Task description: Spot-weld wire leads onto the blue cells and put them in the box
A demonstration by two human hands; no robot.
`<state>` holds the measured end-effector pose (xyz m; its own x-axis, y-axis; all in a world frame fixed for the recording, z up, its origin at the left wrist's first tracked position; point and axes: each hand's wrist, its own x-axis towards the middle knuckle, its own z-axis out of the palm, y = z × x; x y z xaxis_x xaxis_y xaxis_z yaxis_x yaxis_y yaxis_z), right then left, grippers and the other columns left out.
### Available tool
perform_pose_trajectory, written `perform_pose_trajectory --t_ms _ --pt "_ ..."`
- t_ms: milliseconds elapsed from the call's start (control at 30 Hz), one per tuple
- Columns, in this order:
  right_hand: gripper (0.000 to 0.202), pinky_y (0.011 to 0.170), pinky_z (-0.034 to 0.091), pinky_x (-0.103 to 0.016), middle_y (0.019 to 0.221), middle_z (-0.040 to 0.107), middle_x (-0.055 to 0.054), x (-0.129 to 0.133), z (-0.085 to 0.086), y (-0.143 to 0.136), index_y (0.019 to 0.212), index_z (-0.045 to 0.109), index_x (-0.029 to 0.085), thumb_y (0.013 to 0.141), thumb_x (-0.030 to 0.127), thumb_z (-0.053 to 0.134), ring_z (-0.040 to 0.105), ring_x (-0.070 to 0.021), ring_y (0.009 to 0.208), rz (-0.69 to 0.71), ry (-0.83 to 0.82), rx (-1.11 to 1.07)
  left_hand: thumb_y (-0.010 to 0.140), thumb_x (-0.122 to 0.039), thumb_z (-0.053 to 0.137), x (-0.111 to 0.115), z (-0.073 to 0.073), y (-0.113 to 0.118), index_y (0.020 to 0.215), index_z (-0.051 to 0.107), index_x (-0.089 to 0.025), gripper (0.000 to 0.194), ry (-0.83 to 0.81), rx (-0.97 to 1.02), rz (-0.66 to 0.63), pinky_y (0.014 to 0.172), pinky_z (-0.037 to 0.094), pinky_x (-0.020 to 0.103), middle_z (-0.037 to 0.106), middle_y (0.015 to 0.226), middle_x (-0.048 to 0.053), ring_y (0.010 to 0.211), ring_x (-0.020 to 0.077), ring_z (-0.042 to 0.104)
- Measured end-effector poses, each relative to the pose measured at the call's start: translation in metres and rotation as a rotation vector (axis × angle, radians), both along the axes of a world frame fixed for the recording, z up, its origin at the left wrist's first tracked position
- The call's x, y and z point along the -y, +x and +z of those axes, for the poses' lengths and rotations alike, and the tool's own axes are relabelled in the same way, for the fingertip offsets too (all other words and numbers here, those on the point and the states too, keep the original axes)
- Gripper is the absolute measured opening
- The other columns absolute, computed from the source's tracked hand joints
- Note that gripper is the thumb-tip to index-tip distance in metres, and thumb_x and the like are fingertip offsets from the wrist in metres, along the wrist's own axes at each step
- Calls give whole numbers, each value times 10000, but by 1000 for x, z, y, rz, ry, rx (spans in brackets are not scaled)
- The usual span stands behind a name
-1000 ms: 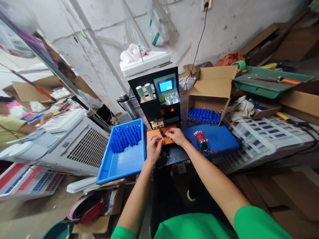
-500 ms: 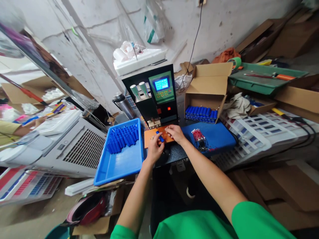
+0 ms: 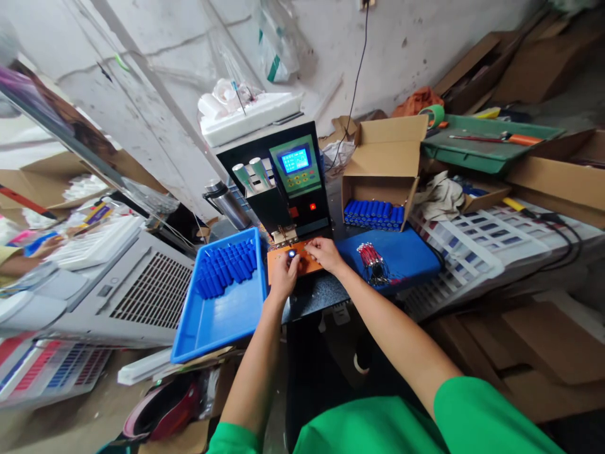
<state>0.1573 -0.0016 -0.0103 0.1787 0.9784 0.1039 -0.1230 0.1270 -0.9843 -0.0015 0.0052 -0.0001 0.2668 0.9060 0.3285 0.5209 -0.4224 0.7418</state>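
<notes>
My left hand (image 3: 283, 277) is closed around a blue battery cell (image 3: 292, 254), whose pale end faces up toward me. It is over the orange work plate (image 3: 309, 267), just below the electrodes (image 3: 286, 237) of a black spot welder (image 3: 302, 189) with a lit screen. Beside it, my right hand (image 3: 326, 255) is pinched over the plate; what its fingertips hold is too small to make out. To the left, rows of blue cells (image 3: 227, 268) lie in a blue tray (image 3: 263, 284). A bundle of red and black wire leads (image 3: 373, 261) rests on a blue pad (image 3: 411, 255) at the right.
Behind the pad stands an open cardboard box (image 3: 390, 148) holding stacked blue cells. A steel flask (image 3: 231, 205) is left of the welder. A green tray (image 3: 491, 142) with tools sits far right. At far left, a co-worker's arm (image 3: 33, 258) shows.
The cell in my left hand has turned from lying slanted to standing with its end toward me, nearer the electrodes. My right hand stays pinched beside it. The view has shifted slightly.
</notes>
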Motion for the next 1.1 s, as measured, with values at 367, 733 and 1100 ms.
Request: perform_pose_trajectory --t_ms 367,733,1100 --pt "254 440 358 -205 489 530 20 -4 3 -4 604 573 190 727 407 623 473 -102 454 -21 -61 29 922 -327 528 -5 -15 1 1003 605 -179 186 -14 -16 36 690 457 273 668 829 37 730 162 610" --pt "241 458 393 -208 529 573 8 -2 16 -16 624 556 192 713 405 627 529 -114 490 -23 -82 -50 941 -321 509 -1 -17 -1 944 597 -199 150 51 -120 58 737 447 310 645 813 55 765 198 617" --pt "203 481 426 -217 524 602 0 -12 9 -23 646 602 190 735 373 605 592 -146 525 -52 -84 93 935 -325 515 -3 -19 3 1054 611 -209 192 41 -124 125 741 453 315 674 839 59 789 213 641"
